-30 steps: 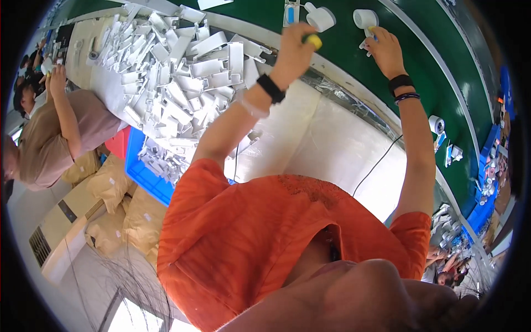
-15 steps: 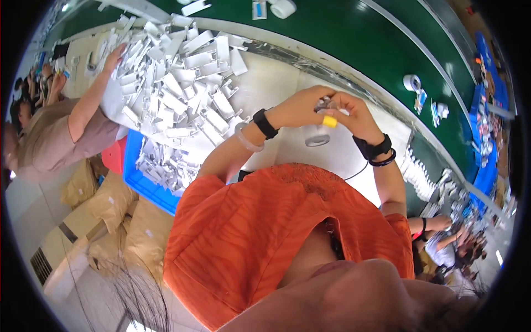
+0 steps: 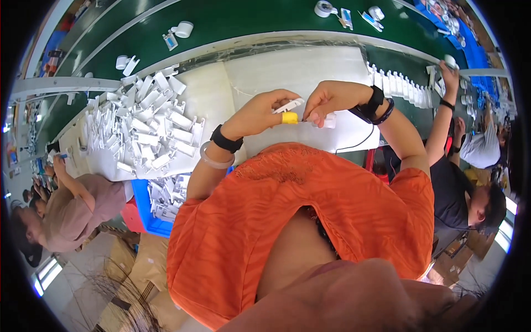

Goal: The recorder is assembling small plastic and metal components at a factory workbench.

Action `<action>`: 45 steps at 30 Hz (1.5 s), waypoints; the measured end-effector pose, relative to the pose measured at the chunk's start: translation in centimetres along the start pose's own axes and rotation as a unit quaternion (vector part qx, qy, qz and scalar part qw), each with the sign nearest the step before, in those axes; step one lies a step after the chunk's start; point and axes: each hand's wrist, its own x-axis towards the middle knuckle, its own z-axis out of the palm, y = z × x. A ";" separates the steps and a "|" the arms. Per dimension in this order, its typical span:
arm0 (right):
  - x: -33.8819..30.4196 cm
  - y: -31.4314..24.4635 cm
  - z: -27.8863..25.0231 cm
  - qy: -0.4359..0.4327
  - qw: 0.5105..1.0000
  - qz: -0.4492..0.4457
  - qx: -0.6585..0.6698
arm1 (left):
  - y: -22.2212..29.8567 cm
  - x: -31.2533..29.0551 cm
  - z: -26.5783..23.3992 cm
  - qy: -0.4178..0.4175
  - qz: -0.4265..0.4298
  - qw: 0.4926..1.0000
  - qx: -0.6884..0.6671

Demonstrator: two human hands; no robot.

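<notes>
Over the white worktop, my left hand (image 3: 251, 115) is closed on a slim white plastic piece (image 3: 289, 105), which sticks out past the fingers. A yellow band or cover (image 3: 289, 117) sits at the tip of its thumb; which of the two I cannot tell. My right hand (image 3: 337, 102) faces it, fingers pinched together. A small white rounded part (image 3: 330, 120) shows under those fingers, apparently held by them. Between the two hands is a small dark bit too tiny to name. A heap of white plastic parts (image 3: 149, 130) lies left of my left hand.
A blue bin (image 3: 142, 206) of white parts stands below the heap. Beyond the worktop runs a green conveyor (image 3: 249, 27) carrying white rolls (image 3: 323, 8). At right, white parts stand in a row (image 3: 401, 87). Co-workers sit on both sides; a thin cable (image 3: 357, 145) crosses the worktop.
My hands have drawn slightly apart, and the white piece in the left now shows. The view has turned, bringing the right-hand co-worker and the row of parts further in.
</notes>
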 end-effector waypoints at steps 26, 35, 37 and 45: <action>-1.7 4.9 1.5 0.472 0.778 -0.366 -0.195 | 1.1 6.4 9.0 0.314 0.100 0.930 -0.165; -0.9 6.1 0.2 0.497 0.748 -0.407 -0.165 | 2.8 7.1 9.3 0.306 0.048 0.949 -0.058; -1.0 6.2 0.2 0.508 0.732 -0.413 -0.189 | 3.0 7.1 9.4 0.299 0.044 0.951 -0.061; -0.8 6.6 0.3 0.505 0.728 -0.428 -0.178 | 2.6 7.1 9.5 0.294 0.043 0.954 -0.049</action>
